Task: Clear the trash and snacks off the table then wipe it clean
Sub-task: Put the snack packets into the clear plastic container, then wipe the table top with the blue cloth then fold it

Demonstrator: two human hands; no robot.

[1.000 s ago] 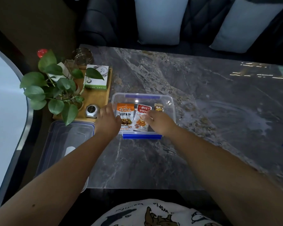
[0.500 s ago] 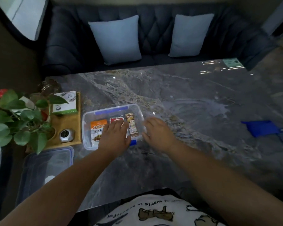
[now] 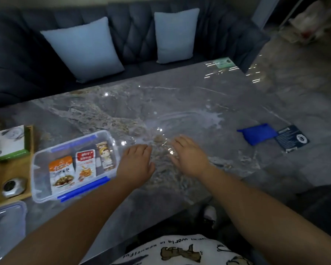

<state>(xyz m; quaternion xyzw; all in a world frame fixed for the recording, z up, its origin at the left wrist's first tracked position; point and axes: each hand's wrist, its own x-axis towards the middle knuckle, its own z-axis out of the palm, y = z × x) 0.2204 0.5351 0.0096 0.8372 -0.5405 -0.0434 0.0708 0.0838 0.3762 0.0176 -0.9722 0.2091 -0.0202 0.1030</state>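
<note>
A clear plastic box [image 3: 39, 167] with blue clips stands on the grey marble table [image 3: 189, 104] at the left. Three snack packets lie inside: an orange one [image 3: 61, 172], a red and white one [image 3: 85, 165] and a narrow brown one [image 3: 105, 156]. My left hand [image 3: 135, 165] hovers just right of the box, fingers relaxed, holding nothing. My right hand [image 3: 189, 155] is over the table's middle, fingers spread and empty. A blue cloth [image 3: 257, 133] lies at the right beside a dark card [image 3: 291, 138]. A whitish smear [image 3: 208, 119] marks the table beyond my hands.
A wooden tray [image 3: 11, 169] at the left holds a green and white box [image 3: 8, 142] and a small metal object [image 3: 12, 186]. The box's clear lid [image 3: 6, 224] lies at the near left. A dark sofa with two pale cushions [image 3: 84, 48] runs behind the table.
Both hands left the box and moved right over the bare table. The view swung right, bringing the blue cloth and card into sight; the plant has dropped out of view.
</note>
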